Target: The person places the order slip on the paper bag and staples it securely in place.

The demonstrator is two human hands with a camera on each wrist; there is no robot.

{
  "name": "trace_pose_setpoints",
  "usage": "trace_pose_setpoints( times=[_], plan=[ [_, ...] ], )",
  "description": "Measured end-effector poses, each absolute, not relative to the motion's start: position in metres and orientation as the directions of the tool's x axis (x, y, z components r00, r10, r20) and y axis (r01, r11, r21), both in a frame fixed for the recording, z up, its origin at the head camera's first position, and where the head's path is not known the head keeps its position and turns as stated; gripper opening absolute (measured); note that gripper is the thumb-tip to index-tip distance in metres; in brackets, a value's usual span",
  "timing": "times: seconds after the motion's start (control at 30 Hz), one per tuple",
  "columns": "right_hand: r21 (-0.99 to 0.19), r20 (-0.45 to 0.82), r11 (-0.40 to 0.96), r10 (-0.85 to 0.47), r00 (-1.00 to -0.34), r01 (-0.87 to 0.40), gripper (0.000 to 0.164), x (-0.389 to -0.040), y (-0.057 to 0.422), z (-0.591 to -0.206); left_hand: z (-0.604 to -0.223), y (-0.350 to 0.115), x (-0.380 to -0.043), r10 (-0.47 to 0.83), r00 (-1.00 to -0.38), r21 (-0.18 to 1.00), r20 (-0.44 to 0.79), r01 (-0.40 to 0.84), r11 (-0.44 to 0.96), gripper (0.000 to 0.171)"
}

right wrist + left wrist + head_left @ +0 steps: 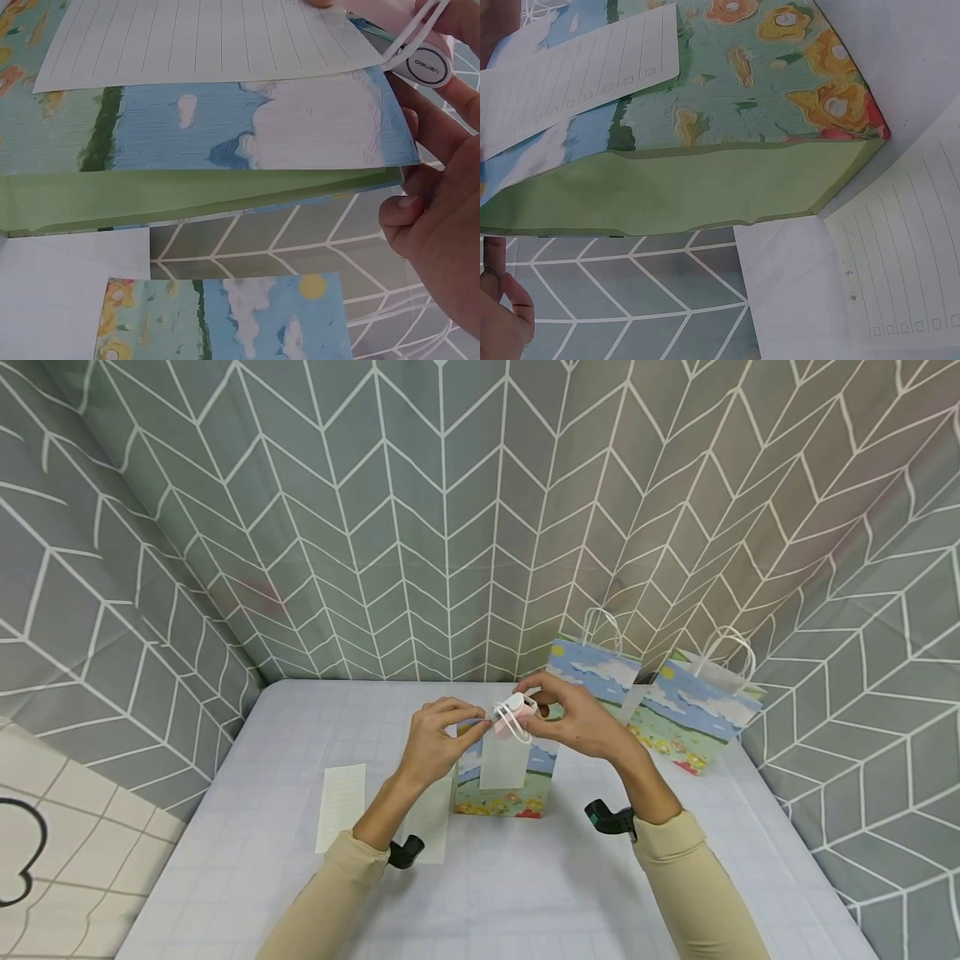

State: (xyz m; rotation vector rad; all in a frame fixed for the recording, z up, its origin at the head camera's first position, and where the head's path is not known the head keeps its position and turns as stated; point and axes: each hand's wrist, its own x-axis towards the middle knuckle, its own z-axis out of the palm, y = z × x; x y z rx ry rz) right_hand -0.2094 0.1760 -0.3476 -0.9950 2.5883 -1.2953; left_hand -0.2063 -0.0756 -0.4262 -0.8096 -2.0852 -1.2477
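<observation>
A paper gift bag (498, 807) painted with sky and flowers stands upright in front of me. Against its upper front lies a lined paper (502, 768), its top end near the bag's rim. My right hand (581, 718) grips a small pink stapler (431, 64) with a round white end marked "deli", held over the bag's top edge beside the paper. White handles (517, 732) loop forward there. With thumb and fingers, my left hand (437, 743) pinches the bag's upper left edge; some of its fingers pass behind. The stapler's mouth is hidden by the hands and handles.
Two more lined sheets, a left one (341, 806) and a nearer one (432, 822), lie on the white-covered table to the left. Behind on the right stand two matching bags, one farther back (592, 664) and one nearer the edge (693, 710). A patterned curtain (442, 527) surrounds the table.
</observation>
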Motion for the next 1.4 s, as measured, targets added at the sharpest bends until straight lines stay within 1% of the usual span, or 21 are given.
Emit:
trace_pose_setpoints(
  times=[0.27,0.7,1.1,1.27,1.4],
  plan=[
    [-0.709,0.215,0.450,-0.596,-0.774,-0.543,0.041,-0.2066,0.1733,-0.3439,-0.4262,-0.0746,-0.2065,0.204,-0.654,0.547,0.729,0.735,0.401,0.015],
    [-0.635,0.255,0.492,-0.594,-0.763,-0.596,0.037,-0.2085,0.1733,-0.3477,-0.4265,-0.0747,-0.2064,0.204,-0.673,0.566,0.711,0.720,0.401,0.017],
    [-0.606,0.296,0.502,-0.578,-0.761,-0.617,0.042,-0.2066,0.1705,-0.3500,-0.4275,-0.0743,-0.2071,0.209,-0.670,0.561,0.712,0.722,0.406,0.017],
    [-0.588,0.300,0.514,-0.578,-0.759,-0.624,0.042,-0.2077,0.1696,-0.3504,-0.4278,-0.0746,-0.2078,0.208,-0.662,0.553,0.720,0.728,0.404,0.016],
    [-0.581,0.302,0.520,-0.577,-0.759,-0.626,0.042,-0.2081,0.1688,-0.3509,-0.4273,-0.0750,-0.2075,0.210,-0.669,0.560,0.713,0.723,0.404,0.016]
  ],
)
